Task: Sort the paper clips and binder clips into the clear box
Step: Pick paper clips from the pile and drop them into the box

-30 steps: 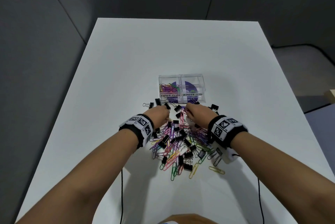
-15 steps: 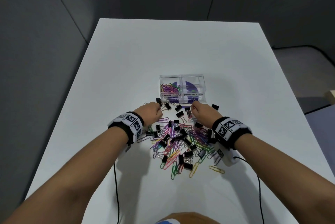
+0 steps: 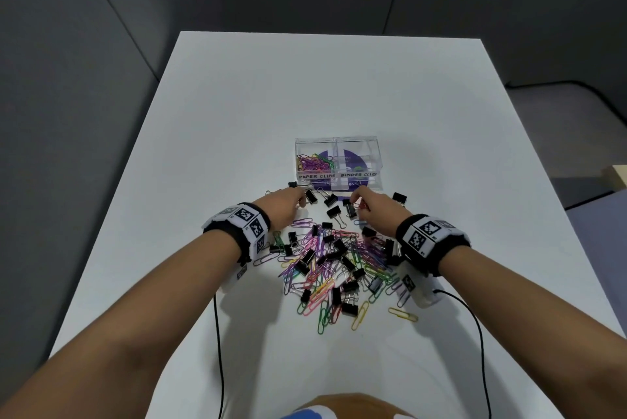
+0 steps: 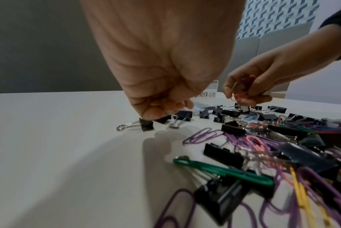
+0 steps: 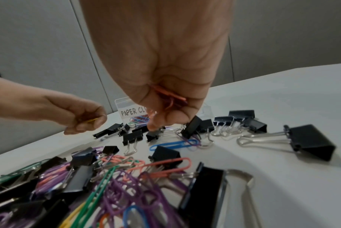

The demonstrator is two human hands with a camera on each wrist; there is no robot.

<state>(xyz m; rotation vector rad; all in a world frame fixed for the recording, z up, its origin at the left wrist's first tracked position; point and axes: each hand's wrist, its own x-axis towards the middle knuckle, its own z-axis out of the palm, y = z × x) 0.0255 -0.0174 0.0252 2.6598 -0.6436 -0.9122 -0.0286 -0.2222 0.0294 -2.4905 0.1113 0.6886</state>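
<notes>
1. Clear box (image 3: 373, 147): two compartments, labelled "PAPER CLIPS" on the left and "BINDER CLIPS" on the right; coloured clips fill the left one.
2. Paper clips (image 3: 339, 269): purple, pink, green, yellow and blue, tangled in a heap on the table nearer the person than the box.
3. Binder clips (image 3: 332, 199): black with silver handles, mixed through the heap and scattered just before the box.

Clear glossy plastic box (image 3: 339, 161)
</notes>
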